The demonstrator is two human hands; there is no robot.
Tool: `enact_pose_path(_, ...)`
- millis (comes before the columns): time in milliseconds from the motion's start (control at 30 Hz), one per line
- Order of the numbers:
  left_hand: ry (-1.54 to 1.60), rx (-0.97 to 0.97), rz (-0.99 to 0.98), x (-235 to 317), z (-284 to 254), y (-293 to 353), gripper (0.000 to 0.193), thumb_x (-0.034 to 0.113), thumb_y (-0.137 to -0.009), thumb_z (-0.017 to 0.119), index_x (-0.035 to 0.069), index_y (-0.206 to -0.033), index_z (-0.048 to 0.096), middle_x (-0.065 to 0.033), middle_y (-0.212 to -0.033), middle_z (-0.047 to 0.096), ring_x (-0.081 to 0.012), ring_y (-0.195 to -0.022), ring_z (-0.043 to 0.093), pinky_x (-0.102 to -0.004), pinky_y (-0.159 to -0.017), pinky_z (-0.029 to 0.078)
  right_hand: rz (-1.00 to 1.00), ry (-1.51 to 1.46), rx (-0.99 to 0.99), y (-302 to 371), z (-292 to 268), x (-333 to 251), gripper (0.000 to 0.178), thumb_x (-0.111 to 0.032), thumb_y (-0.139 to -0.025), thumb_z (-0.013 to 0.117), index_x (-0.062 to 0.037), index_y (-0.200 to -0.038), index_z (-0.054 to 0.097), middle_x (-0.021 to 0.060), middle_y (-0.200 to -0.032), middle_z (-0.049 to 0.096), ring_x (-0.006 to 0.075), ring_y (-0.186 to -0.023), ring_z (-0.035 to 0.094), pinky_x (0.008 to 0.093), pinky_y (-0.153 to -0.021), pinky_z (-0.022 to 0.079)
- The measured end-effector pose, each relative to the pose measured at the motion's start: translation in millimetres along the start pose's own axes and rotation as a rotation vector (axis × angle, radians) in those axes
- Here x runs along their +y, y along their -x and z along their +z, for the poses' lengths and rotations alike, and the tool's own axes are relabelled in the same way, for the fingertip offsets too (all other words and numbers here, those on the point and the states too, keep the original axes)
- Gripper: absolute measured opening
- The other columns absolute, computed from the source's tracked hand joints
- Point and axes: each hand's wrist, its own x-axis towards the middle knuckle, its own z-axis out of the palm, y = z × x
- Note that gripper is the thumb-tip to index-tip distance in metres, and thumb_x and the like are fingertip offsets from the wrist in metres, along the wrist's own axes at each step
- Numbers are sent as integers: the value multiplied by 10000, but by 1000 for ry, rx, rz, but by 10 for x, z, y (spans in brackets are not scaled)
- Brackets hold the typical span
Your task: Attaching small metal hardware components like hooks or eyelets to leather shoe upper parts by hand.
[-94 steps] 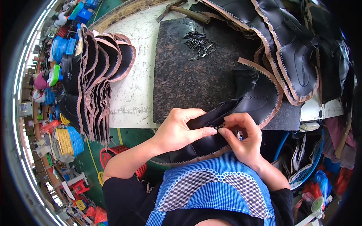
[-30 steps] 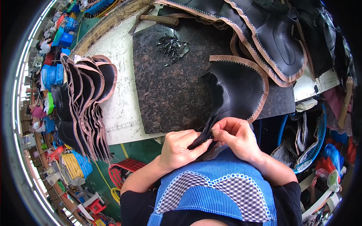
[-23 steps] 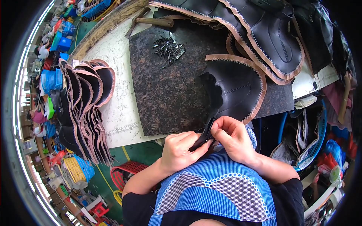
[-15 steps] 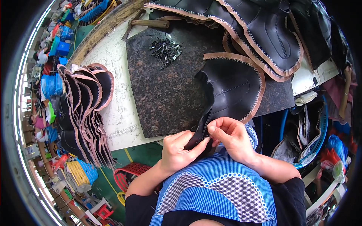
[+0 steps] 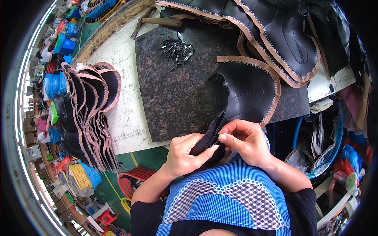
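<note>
A black leather boot upper (image 5: 252, 88) with a zigzag-stitched tan border drapes over the near edge of the dark stone slab. Its free edge comes down toward my body as a dark strip that looks like zipper tape. That strip is held by my left hand (image 5: 185, 155), thumb and fingers closed round it. Beside it, my right hand (image 5: 248, 141) is closed, thumb and index finger pinched at the same edge. Whatever lies between those fingertips is too small to make out. Shiny small black pieces (image 5: 177, 51) lie heaped on the slab, resembling zipper sliders.
The stone slab (image 5: 169, 98) sits on a white worktable (image 5: 126, 129). A hammer (image 5: 161, 21) rests at its far left corner. Stacked uppers stand at left (image 5: 90, 106) and far right (image 5: 287, 43). A blue basket (image 5: 334, 141) is at right, a red basket (image 5: 136, 179) below the table.
The view has shifted slightly, so the slab and uppers appear a little further right. My right fingers have lifted slightly and opened out a bit along the strip; my left hand keeps its grip.
</note>
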Motion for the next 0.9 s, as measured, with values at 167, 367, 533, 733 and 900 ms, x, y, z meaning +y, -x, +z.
enact_pose_path(167, -196, -167, 173, 118, -209, -106, 191, 125, -804, 835, -2, -892, 722, -82, -688, 658, -208, -565, 660, -314, -519, 499, -765, 685, -186, -194, -184, -103, 169, -56, -849, 791, 3, -978, 700, 92, -869, 684, 207, -759, 676, 330, -627, 551)
enact_pose_path(367, -54, -118, 54, 193, -301, -77, 201, 148, -816, 827, 1, -892, 712, -80, -678, 638, -209, -546, 632, -323, -511, 485, -1046, 973, -232, -306, -142, -418, 399, -112, -743, 864, -6, -1086, 691, 109, -986, 662, 251, -770, 663, 335, -589, 542)
enact_pose_path(533, -154, -175, 134, 188, -367, -35, 204, 162, -835, 816, 0, -883, 702, -90, -680, 625, -219, -554, 627, -336, -503, 470, -955, 1019, -360, -312, -127, -454, 312, -117, -796, 804, -18, -1051, 653, 96, -979, 627, 248, -751, 686, 339, -609, 572)
enact_pose_path(733, -64, -132, 11, 219, -339, -7, 253, 190, -816, 853, -4, -923, 729, -89, -701, 648, -198, -575, 639, -318, -528, 476, -1052, 994, -295, -228, -144, -340, 292, -55, -708, 874, -15, -939, 698, 82, -867, 618, 191, -645, 649, 298, -501, 507)
enact_pose_path(900, 160, -164, -53, 144, -295, -10, 293, 209, -814, 872, -12, -956, 743, -84, -722, 661, -169, -603, 641, -309, -541, 471, -1119, 1025, -250, -130, -169, -265, 296, -73, -728, 802, 10, -987, 686, 106, -928, 624, 182, -649, 656, 301, -511, 535)
